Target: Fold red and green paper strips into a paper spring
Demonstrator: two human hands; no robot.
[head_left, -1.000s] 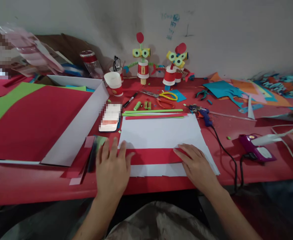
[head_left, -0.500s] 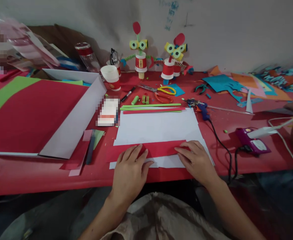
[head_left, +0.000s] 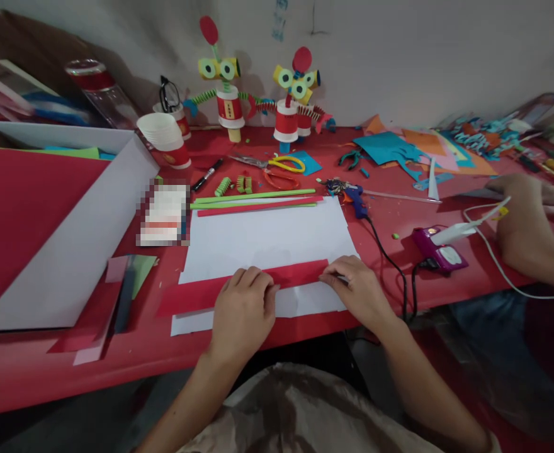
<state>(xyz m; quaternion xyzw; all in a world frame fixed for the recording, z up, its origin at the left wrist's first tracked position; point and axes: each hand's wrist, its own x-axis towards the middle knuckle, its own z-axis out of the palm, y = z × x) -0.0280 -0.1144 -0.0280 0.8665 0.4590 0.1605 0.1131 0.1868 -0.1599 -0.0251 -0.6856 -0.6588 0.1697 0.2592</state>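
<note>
A broad strip of red paper point(head_left: 189, 299) lies crosswise over a white sheet point(head_left: 267, 236) at the front of the table. My left hand point(head_left: 243, 308) rests on its middle, fingers curled and thumb close to the index finger, closed on the paper. At the strip's right end, my right hand point(head_left: 359, 289) pinches the edge between thumb and fingers. Along the sheet's far edge lie thin green strips point(head_left: 253, 196) and a thin red strip point(head_left: 260, 206). The part of the broad strip under my left hand is hidden.
Scissors point(head_left: 281, 165), folded green paper springs point(head_left: 223, 186) and a glue gun point(head_left: 355, 200) lie beyond the sheet. Paper-cup figures point(head_left: 230, 107) stand by the wall. Left are a white box point(head_left: 73, 251) and a cutter point(head_left: 124, 296); right, a purple socket point(head_left: 440, 248) and another person's arm point(head_left: 522, 220).
The view has turned to the right. My right hand now pinches the red strip's end more closely, and my left fingers are more curled. The strip lies more slanted in view.
</note>
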